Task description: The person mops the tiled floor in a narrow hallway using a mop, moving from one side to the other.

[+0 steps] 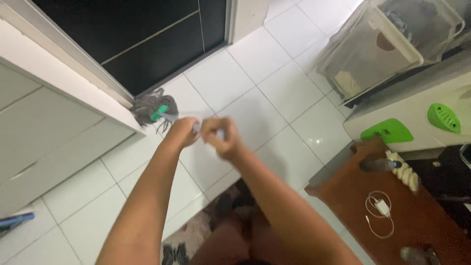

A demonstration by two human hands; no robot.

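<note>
Both of my arms reach forward over a white tiled floor. My left hand and my right hand are closed side by side around a pale mop handle. The handle runs to a green clamp that holds a grey string mop head. The mop head rests on the floor against the corner of a white cabinet, beside a dark doorway. Motion blur hides the fingers and most of the handle.
A clear plastic storage bin stands at the upper right. A brown wooden table at the lower right carries a white charger with its cable. Green plastic pieces lie on a white surface. A patterned rug lies below me.
</note>
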